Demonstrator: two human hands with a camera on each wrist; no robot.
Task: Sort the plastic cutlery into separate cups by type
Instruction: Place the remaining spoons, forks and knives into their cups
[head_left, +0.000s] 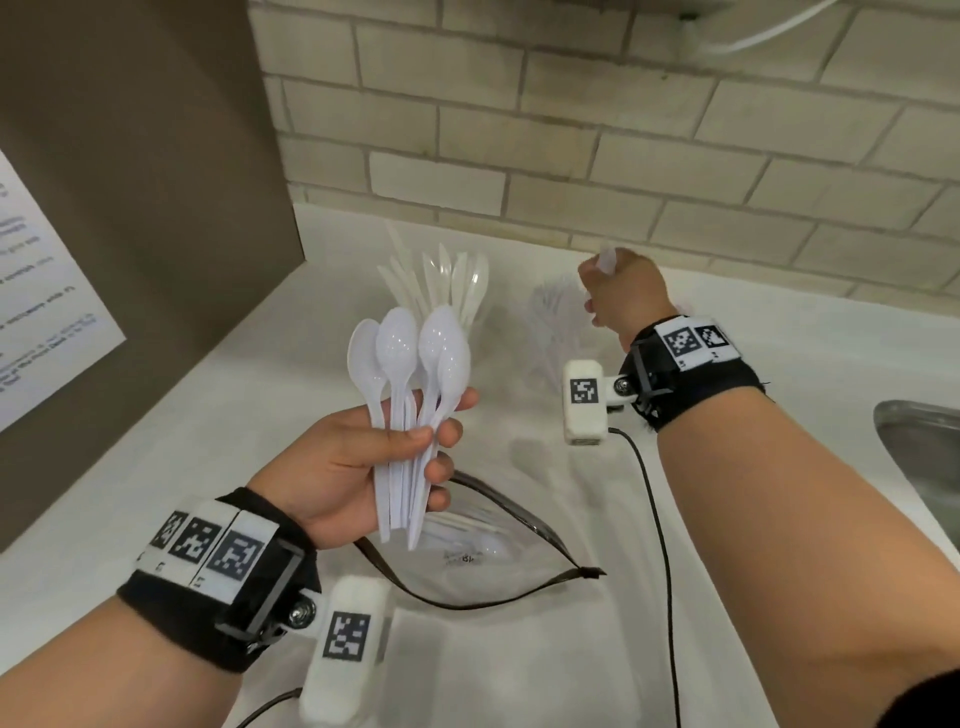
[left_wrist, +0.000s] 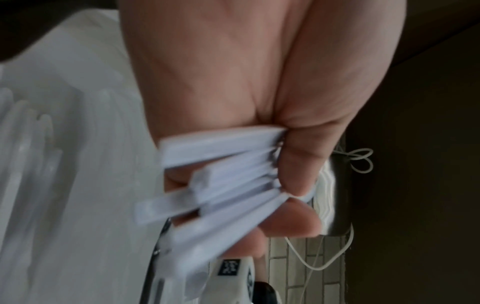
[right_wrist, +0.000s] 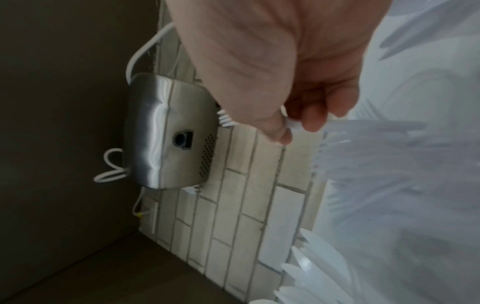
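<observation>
My left hand (head_left: 436, 436) grips a bundle of several white plastic spoons (head_left: 405, 358) by their handles, bowls up, above the counter. The left wrist view shows those handles (left_wrist: 221, 174) fanned out under my curled fingers (left_wrist: 293, 224). My right hand (head_left: 602, 283) is raised at the back right and pinches a white plastic fork (head_left: 607, 260); its tines (right_wrist: 226, 120) stick out past the thumb. Just below that hand stands a clear cup of forks (head_left: 553, 322). A clear cup of knives (head_left: 441, 280) stands behind the spoons.
A clear zip bag (head_left: 483, 551) with a few pieces of cutlery lies open on the white counter (head_left: 249, 415). A steel sink (head_left: 924, 452) is at the right edge. A brown panel (head_left: 130, 182) rises at the left, a tiled wall (head_left: 571, 130) behind, with a metal box (right_wrist: 166, 133) mounted on it.
</observation>
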